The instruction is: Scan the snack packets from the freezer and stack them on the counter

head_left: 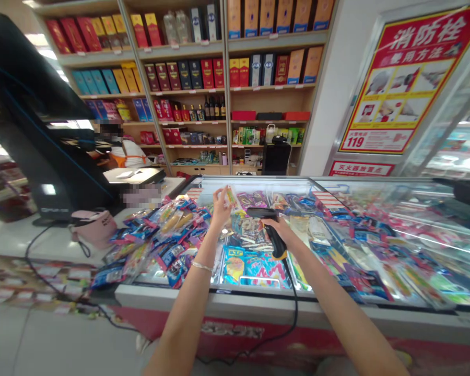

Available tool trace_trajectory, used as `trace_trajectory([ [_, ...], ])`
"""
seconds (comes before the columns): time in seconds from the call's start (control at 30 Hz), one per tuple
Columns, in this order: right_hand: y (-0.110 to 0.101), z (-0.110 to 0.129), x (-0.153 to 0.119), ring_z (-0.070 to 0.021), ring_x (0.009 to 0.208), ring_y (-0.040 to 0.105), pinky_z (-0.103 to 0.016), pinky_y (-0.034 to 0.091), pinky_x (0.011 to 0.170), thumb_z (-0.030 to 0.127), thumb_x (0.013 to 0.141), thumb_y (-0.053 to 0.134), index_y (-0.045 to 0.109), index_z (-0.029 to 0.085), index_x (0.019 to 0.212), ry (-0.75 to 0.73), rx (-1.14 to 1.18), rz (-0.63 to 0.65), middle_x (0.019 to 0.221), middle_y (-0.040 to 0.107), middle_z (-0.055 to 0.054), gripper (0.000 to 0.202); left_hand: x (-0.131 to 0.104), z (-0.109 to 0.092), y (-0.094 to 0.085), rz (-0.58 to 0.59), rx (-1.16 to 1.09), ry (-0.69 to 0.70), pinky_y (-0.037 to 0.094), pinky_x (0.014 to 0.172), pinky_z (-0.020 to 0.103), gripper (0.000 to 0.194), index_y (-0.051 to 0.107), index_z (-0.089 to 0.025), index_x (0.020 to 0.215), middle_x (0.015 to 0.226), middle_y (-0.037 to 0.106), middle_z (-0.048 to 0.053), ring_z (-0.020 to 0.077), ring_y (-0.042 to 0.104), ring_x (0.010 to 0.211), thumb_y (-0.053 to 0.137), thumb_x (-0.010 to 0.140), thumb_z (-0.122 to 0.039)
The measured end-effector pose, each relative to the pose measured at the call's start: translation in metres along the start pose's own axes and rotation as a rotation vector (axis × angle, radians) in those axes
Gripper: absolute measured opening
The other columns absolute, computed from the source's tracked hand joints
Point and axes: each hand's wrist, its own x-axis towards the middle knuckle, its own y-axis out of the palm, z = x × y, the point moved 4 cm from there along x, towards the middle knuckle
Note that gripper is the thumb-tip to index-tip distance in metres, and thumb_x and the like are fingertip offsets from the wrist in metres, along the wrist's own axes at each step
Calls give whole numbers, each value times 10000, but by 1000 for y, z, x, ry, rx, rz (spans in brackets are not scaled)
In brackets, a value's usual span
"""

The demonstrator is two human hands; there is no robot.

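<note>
My right hand [279, 232] is wrapped round the handle of a black and yellow barcode scanner [276, 241]; the scanner's head points left, toward my left hand. The fingers of my left hand [221, 210] are pinched on the edge of a small wrapped packet [231, 197] with yellow, green and red print. Both hands are above the chest freezer [254, 298]. To the left of my left arm lies a heap of wrapped packets [172, 230] in blue, red and clear plastic. Bright blue packets [258, 265] with pink print show between my forearms.
A black cable [293, 313] hangs from the scanner across the freezer front. At left stand a black screen [35, 120] and a pink pouch [93, 227] on the counter. A person [125, 151] is behind it. Shelves [196, 94] of boxed bottles line the back wall.
</note>
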Motion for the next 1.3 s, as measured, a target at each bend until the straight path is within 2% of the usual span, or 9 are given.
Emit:
trace_trajectory([
  [0.13, 26, 22, 1, -107, 369, 522, -226, 405, 354, 330, 664, 672, 626, 142, 743, -50, 32, 2, 622, 675, -43, 209, 15, -27, -52, -52, 61, 60, 571, 711, 271, 698, 395, -326, 1411, 1348, 307, 97, 152, 568, 965, 563, 759, -139],
  [0.23, 55, 27, 8, -106, 379, 518, -220, 400, 351, 332, 677, 667, 619, 155, 736, -65, 83, 18, 615, 672, -39, 192, 22, -35, -103, -136, 175, 96, 545, 854, 320, 685, 406, -292, 1411, 1322, 347, 97, 196, 526, 1106, 560, 762, -138],
  [0.33, 87, 21, 18, -105, 388, 516, -220, 406, 359, 336, 689, 651, 623, 160, 745, -44, 143, 53, 621, 670, -36, 186, 22, -29, -155, -240, 306, 84, 441, 1015, 353, 664, 443, -265, 1392, 1295, 400, 88, 219, 457, 1224, 573, 752, -143],
  [0.4, 109, 13, 24, -103, 389, 511, -217, 409, 367, 338, 693, 637, 627, 159, 751, -10, 185, 86, 593, 653, -27, 188, 21, -20, -183, -288, 373, 36, 410, 1036, 358, 631, 463, -245, 1381, 1286, 434, 93, 220, 473, 1214, 563, 763, -163],
  [0.5, 138, 0, 31, -98, 389, 500, -208, 411, 384, 340, 709, 617, 625, 158, 760, 38, 244, 134, 545, 626, -12, 190, 16, -6, -207, -292, 497, -56, 412, 1017, 384, 602, 427, -212, 1409, 1280, 504, 118, 238, 516, 1177, 509, 812, -207],
  [0.63, 162, -19, 35, -109, 382, 486, -215, 403, 389, 353, 727, 602, 607, 172, 745, 133, 286, 148, 478, 583, 7, 182, 4, 5, -207, -189, 831, -184, 360, 1027, 498, 529, 442, -195, 1400, 1266, 581, 162, 301, 531, 1177, 454, 879, -289],
  [0.77, 170, -41, 38, -98, 411, 491, -203, 393, 400, 355, 717, 599, 622, 164, 748, 187, 372, 172, 546, 618, -12, 196, -12, 5, -200, -282, 1100, -214, 301, 1018, 595, 403, 639, -220, 1198, 1410, 480, 161, 358, 450, 1261, 400, 919, -385],
  [0.97, 169, -59, 42, -95, 439, 477, -216, 399, 421, 375, 682, 602, 633, 168, 741, 220, 414, 211, 667, 657, -40, 218, -20, 10, -200, -258, 1029, -229, 360, 992, 502, 444, 644, -224, 1199, 1272, 616, 115, 296, 579, 1109, 322, 949, -401],
  [1.3, 173, -64, 40, -86, 444, 465, -214, 394, 433, 351, 692, 593, 649, 154, 759, 263, 464, 247, 689, 654, -41, 216, -23, 13, -204, -296, 1033, -194, 377, 988, 432, 434, 645, -188, 1200, 1223, 645, 115, 268, 594, 1085, 338, 938, -348],
])
